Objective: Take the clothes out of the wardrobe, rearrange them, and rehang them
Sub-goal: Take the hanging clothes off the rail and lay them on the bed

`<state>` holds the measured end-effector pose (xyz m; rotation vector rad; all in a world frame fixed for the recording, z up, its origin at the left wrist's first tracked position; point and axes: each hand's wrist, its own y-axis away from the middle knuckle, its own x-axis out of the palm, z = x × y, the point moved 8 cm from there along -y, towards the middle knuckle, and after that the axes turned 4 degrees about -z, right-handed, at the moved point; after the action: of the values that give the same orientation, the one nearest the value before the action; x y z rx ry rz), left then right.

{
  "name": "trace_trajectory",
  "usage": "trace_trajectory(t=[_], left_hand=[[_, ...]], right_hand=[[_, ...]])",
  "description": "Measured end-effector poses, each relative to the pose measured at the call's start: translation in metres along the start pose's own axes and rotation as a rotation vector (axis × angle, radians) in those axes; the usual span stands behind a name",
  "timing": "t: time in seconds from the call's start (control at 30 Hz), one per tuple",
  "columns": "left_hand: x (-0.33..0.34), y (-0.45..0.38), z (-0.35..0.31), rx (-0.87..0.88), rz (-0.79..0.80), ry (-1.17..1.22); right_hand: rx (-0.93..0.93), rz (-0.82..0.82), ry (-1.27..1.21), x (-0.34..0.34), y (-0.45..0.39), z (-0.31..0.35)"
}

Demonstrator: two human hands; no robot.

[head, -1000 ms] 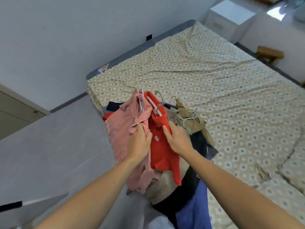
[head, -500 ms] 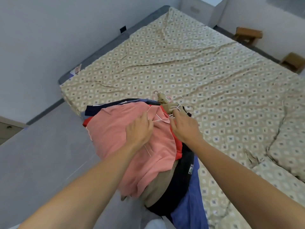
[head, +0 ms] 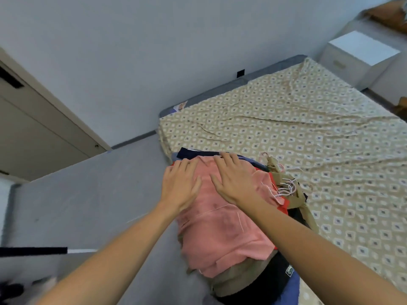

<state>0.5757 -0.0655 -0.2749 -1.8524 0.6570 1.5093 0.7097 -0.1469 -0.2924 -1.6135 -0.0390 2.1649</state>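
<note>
A pile of clothes on hangers lies over the near left corner of the bed (head: 297,139). On top is a pink garment (head: 222,230); under it show a red one (head: 283,204), a tan one (head: 295,194), a black one (head: 259,280) and a blue one (head: 290,289). White and pink hanger hooks (head: 286,188) stick out at the pile's right. My left hand (head: 179,186) and my right hand (head: 235,179) both lie flat on the pink garment, palms down, fingers spread, holding nothing.
The bed has a beige patterned sheet and runs to the right. A white nightstand (head: 361,56) stands at its far end. Grey floor (head: 88,194) lies to the left, with a door (head: 33,133) in the grey wall beyond.
Both hands let go of the garments and hangers and now press flat on the pink garment, which has been laid over the pile. The camera has swung to the left.
</note>
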Motion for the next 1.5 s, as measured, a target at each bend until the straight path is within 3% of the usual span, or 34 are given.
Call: trace_trajectory(t=[0.27,0.63,0.83,1.07,1.5], left_hand=[[-0.073,0.106,0.187,-0.35,-0.089,-0.074],[-0.192,0.383,0.369,-0.927,-0.278,-0.22],[-0.241,0.539,0.418,-1.267,-0.351,-0.304],[-0.273,0.69,0.461,-1.527,-0.338,-0.409],[-0.324,0.908,0.484,-1.971,-0.501,-0.456]], right_hand=[[-0.343,0.123,-0.044,0.032,-0.05,0.201],[-0.974,0.22,-0.223,0.08,-0.002,0.556],[-1.246,0.292,-0.304,0.097,0.064,0.724],[-1.43,0.363,-0.382,0.124,0.136,0.883],[-1.786,0.478,-0.436,0.149,0.301,1.095]])
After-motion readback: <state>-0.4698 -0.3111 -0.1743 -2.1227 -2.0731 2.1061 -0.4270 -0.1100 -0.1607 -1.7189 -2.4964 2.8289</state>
